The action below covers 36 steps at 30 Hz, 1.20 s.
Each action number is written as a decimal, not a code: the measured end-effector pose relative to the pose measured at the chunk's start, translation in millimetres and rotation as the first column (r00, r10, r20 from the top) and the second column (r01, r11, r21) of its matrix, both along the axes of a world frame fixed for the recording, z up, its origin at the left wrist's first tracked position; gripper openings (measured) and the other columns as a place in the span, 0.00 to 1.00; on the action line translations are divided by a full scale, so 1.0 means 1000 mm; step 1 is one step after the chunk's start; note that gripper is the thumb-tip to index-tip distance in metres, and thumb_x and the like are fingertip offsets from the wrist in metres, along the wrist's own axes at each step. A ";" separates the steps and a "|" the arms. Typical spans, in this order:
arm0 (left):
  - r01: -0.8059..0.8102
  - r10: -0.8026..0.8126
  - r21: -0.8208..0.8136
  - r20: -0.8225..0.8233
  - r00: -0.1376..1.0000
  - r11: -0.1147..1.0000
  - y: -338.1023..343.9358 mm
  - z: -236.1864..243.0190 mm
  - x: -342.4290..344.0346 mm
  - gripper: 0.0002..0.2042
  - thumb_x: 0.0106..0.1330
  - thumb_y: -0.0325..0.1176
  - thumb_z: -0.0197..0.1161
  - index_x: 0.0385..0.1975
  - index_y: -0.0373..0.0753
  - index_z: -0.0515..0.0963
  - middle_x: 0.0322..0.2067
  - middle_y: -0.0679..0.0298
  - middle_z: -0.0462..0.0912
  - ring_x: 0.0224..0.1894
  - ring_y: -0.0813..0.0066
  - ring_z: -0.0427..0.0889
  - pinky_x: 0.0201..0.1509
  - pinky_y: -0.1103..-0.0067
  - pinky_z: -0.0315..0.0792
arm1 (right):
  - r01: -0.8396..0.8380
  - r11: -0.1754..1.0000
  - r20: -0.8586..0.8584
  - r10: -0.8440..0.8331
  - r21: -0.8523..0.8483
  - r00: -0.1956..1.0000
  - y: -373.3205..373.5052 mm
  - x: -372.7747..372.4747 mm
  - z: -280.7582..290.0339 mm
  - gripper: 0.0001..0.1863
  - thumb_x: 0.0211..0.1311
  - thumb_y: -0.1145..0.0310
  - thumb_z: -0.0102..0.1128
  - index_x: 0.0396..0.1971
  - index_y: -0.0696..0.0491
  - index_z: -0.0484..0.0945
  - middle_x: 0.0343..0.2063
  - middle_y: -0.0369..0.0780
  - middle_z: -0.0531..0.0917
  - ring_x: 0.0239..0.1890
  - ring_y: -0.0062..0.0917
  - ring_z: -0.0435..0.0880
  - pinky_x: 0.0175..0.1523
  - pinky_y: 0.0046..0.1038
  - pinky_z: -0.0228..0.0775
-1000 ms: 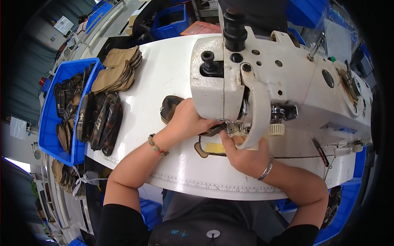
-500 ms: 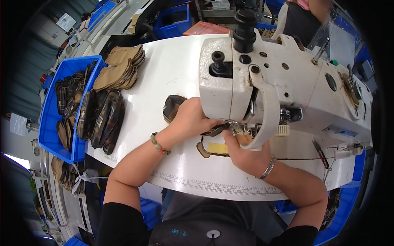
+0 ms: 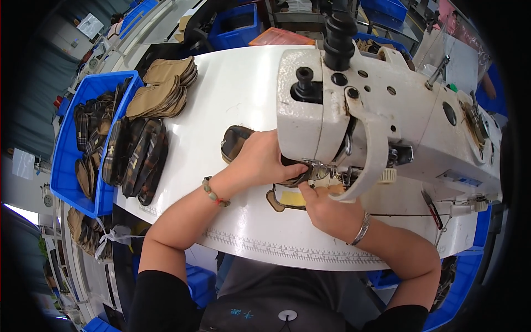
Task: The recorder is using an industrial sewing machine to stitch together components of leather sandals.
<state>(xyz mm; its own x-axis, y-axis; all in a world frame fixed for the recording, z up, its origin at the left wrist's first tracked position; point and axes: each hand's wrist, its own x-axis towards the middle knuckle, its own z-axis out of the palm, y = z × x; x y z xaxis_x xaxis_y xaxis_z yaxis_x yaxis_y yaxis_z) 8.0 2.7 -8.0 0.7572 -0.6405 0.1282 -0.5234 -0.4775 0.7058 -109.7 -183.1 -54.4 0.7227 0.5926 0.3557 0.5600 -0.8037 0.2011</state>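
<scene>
A white sewing machine (image 3: 301,119) stands over the table, its needle area partly hidden by its own arm and my fingers. My left hand (image 3: 260,159) is closed on a dark plaid fabric piece (image 3: 296,179), thumb on top, just left of the presser foot (image 3: 319,169). At the near side of that foot, my right hand (image 3: 334,214) has its fingers curled with a fingertip against the same piece's edge; part of its grip is hidden. Another dark plaid piece with a tan rim (image 3: 232,143) lies beyond my left wrist. Under my hands is a yellow patch (image 3: 293,198) beside a small tan-edged part (image 3: 275,202).
A blue bin (image 3: 58,182) with plaid pieces stands at the left. Beside it lie stacked tan pieces (image 3: 157,95) and plaid pieces (image 3: 146,160). Red-handled snips (image 3: 432,210) lie right of my right hand. A printed ruler (image 3: 287,254) follows the table's near edge.
The machine appears slightly farther right as the view shifts. My left thumb now lies more fully over the plaid piece, and my right fingertip sits slightly lower along its edge.
</scene>
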 end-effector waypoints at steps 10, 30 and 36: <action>-0.007 0.007 -0.007 0.057 0.998 1.000 -0.003 -0.017 0.000 0.16 0.48 0.36 0.72 0.37 0.39 0.83 0.27 0.53 0.84 0.30 0.54 0.84 0.36 0.69 0.77 | 0.028 0.989 -0.211 0.004 0.149 0.977 0.003 0.003 0.021 0.23 0.47 0.71 0.58 0.47 0.58 0.80 0.15 0.37 0.77 0.15 0.30 0.76 0.20 0.33 0.65; -0.059 0.047 0.050 0.212 0.976 0.997 -0.006 -0.010 -0.010 0.13 0.50 0.39 0.70 0.36 0.46 0.85 0.27 0.56 0.84 0.29 0.53 0.83 0.33 0.67 0.77 | 0.284 0.806 -0.432 -0.040 0.519 0.901 0.004 0.002 0.016 0.08 0.62 0.70 0.52 0.37 0.54 0.79 0.19 0.40 0.80 0.21 0.37 0.82 0.25 0.36 0.73; -0.034 0.029 0.086 0.057 0.998 0.996 0.009 0.027 -0.024 0.17 0.49 0.40 0.74 0.40 0.44 0.84 0.34 0.58 0.84 0.35 0.54 0.83 0.39 0.68 0.77 | 0.138 0.903 -0.259 -0.031 0.406 0.965 0.000 0.003 0.006 0.09 0.60 0.70 0.53 0.37 0.54 0.80 0.20 0.40 0.81 0.23 0.36 0.82 0.29 0.37 0.75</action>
<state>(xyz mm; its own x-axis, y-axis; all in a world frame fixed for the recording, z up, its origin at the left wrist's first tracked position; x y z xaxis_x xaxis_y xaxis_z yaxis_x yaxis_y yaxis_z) -16.2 11.2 18.9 0.7703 -0.6270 0.1162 -0.5448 -0.5523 0.6310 -106.9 -182.9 -48.5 0.8583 0.3605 0.3651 0.4741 -0.8295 -0.2953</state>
